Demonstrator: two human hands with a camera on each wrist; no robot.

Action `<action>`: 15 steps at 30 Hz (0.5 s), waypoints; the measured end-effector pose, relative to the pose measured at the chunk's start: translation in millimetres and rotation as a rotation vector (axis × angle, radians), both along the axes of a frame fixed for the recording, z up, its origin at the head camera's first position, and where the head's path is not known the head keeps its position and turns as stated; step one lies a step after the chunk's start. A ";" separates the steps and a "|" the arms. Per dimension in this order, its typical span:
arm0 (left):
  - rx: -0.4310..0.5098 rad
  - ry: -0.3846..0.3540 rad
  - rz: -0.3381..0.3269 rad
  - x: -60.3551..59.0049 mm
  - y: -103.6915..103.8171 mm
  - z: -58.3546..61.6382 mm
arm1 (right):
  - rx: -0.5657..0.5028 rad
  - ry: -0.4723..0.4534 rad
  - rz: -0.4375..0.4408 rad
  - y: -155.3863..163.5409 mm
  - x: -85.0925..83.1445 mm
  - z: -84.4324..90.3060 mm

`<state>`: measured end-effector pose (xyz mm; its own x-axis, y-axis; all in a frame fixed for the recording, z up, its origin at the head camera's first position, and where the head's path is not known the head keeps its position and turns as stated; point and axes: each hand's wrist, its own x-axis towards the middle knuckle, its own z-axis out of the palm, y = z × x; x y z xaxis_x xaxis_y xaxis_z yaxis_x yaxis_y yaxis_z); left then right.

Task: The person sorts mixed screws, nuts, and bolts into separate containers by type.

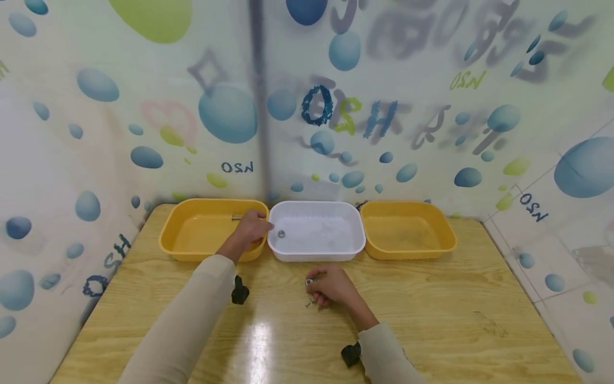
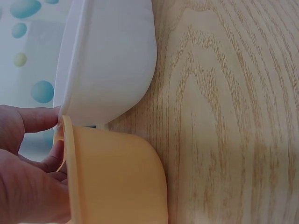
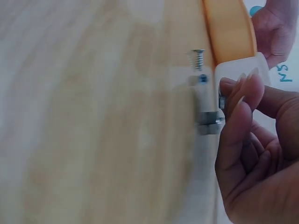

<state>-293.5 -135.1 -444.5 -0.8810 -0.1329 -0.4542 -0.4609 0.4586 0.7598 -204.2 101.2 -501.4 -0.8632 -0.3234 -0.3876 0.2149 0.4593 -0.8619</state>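
My left hand (image 1: 251,228) grips the right end of the left yellow tray (image 1: 165,234), with its index finger over the rim and other fingers inside. A metal bolt (image 1: 236,217) lies in that tray beside the hand. My right hand (image 1: 333,286) pinches a small silver nut (image 1: 309,282) between thumb and fingers, low over the table in front of the white tray (image 1: 316,257). Just past its fingertips in the right wrist view are a small screw (image 3: 199,59) and a blurred metal piece (image 3: 209,122). Inside the white tray sits another ring-shaped nut (image 1: 281,233).
A second yellow tray (image 1: 410,255) stands to the right of the white one, so the three form a row along the back of the wooden table (image 1: 460,320). Behind them rises a wall (image 1: 297,64) printed with blue and green drops.
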 end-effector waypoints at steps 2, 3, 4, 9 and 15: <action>0.002 0.000 0.001 -0.3 0.1 -0.3 | -0.009 -0.001 -0.002 -0.1 -1.0 4.4; 0.004 0.001 0.001 -0.4 0.1 -0.4 | -0.013 0.004 0.000 -0.1 -1.5 7.7; 0.005 0.002 0.002 -0.4 0.1 -0.6 | -0.020 0.012 0.004 -0.2 -2.2 11.2; 0.018 -0.001 0.004 -0.1 -0.3 -1.0 | -0.051 0.038 0.030 0.3 -5.9 32.9; 0.020 0.009 -0.010 0.6 -1.1 0.5 | -0.037 0.052 0.003 -0.5 -16.0 57.0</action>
<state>-292.9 -136.2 -444.0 -0.8861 -0.1150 -0.4491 -0.4497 0.4481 0.7726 -220.1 100.8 -444.4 -0.8810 -0.3390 -0.3299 0.1683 0.4272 -0.8884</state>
